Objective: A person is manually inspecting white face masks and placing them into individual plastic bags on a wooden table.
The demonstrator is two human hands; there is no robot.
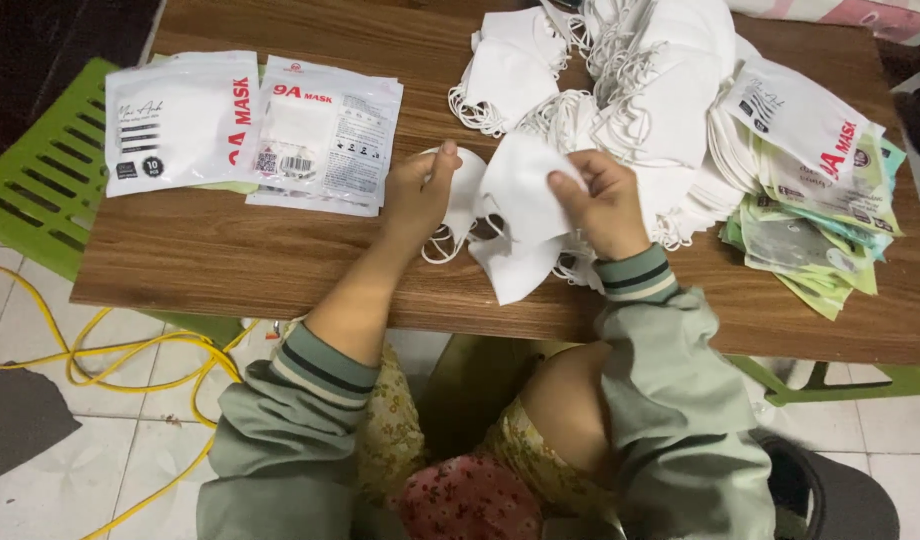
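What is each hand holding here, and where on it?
Both hold white face masks: right hand pinches the top edge, left hand grips the left side.

Two flat white pouches [250, 125] with red print lie on the desk's [230, 260] left; a fanned stack of white and green pouches [815, 190] sits right.

I see a brown wooden table [230, 260] over a pale tiled floor [70, 470], a green slatted plastic chair [40, 190] at left, yellow cable [130, 360] looping below.
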